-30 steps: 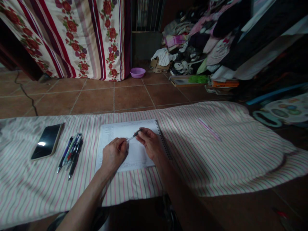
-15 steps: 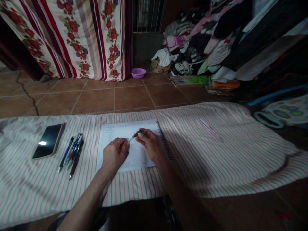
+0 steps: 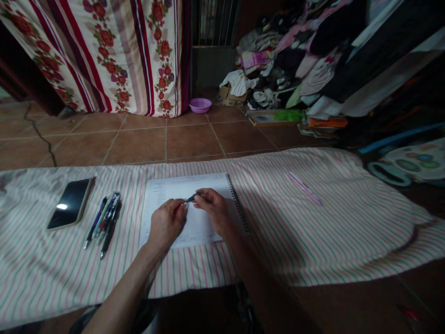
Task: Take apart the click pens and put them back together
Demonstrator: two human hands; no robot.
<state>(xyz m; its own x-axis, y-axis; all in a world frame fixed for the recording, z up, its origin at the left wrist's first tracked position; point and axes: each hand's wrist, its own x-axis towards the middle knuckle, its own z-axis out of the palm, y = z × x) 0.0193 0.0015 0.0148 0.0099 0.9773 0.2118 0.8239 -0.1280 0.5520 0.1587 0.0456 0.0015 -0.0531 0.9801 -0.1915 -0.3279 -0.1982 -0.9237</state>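
Over a spiral notebook [image 3: 184,184], my left hand [image 3: 166,220] is closed in a pinch around one end of a slim pen [image 3: 191,198]. My right hand [image 3: 214,209] pinches the pen's dark part from the other side, fingertips close to those of the left. A short dark piece bridges the gap between the two hands; the left end is hidden inside my fingers. Under both hands the notebook lies open to a page with printed lines, its black coil along the right side.
Left of the notebook lie several pens [image 3: 108,222] in a bunch and a phone [image 3: 70,204]. On the right, a pink-and-white pen [image 3: 305,189] rests on the striped cloth [image 3: 333,232]. Beyond, a purple basin [image 3: 200,106] stands on the tiled floor near heaped clothes [image 3: 257,60].
The pen's dark part has moved slightly left and down towards my left hand, covering the thin light-coloured length that showed between the hands. My left hand has barely moved.
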